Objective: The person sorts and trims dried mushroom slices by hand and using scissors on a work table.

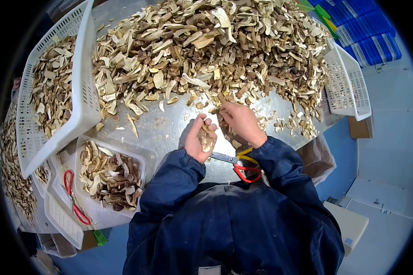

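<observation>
A large heap of sliced dried mushrooms (206, 50) covers the far part of the metal table (165, 121). My left hand (198, 141) is palm up with its fingers curled round a few pale mushroom slices (207, 140). To the right, my right hand (244, 121) reaches to the heap's near edge, thumb and fingers pinched on a brown mushroom slice (221, 98). Below my hands lie scissors with red handles (248, 174) and a yellow-handled tool (247, 156), partly hidden by my right sleeve.
A white slotted basket (85, 91) with mushroom slices stands tilted at left. Near it are a clear tub (147, 160) of slices and another pair of red-handled scissors (71, 195). At right are a white basket (348, 82), a lined bin (319, 160) and blue crates (367, 32).
</observation>
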`<state>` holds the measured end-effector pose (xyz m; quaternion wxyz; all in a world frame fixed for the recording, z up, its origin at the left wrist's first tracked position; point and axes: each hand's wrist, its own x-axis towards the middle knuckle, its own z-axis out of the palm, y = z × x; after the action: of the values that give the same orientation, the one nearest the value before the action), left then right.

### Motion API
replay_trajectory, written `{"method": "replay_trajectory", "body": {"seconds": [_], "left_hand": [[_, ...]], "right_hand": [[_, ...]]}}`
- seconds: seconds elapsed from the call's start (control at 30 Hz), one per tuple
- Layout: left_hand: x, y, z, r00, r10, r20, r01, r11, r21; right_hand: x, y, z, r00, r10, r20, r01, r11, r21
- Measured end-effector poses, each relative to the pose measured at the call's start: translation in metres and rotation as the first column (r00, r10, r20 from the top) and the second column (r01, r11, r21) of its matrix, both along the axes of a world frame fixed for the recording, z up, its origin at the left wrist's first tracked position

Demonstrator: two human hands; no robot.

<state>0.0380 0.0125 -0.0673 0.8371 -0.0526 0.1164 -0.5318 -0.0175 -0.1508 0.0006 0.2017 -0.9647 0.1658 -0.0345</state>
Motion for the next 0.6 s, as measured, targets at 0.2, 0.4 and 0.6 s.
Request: {"method": "replay_trajectory", "body": {"seconds": [0.2, 0.4, 0.6], "left_hand": [[-0.002, -0.009, 0.039, 0.999, 0.023, 0.043, -0.037, 0.935, 0.353], [-0.005, -0.005, 0.024, 1.0, -0.024, 0.008, 0.021, 0.955, 0.296], [-0.004, -0.003, 0.005, 0.999, -0.047, 0.018, 0.042, 0.978, 0.204]], "right_hand": [[-0.005, -0.005, 0.017, 0.962, -0.264, -0.062, 0.241, 0.728, 0.642], [0.008, -0.009, 0.004, 0.984, -0.165, 0.071, 0.173, 0.976, -0.13], [0.009, -0.015, -0.012, 0.98, -0.192, 0.059, 0.199, 0.968, -0.155]]}}
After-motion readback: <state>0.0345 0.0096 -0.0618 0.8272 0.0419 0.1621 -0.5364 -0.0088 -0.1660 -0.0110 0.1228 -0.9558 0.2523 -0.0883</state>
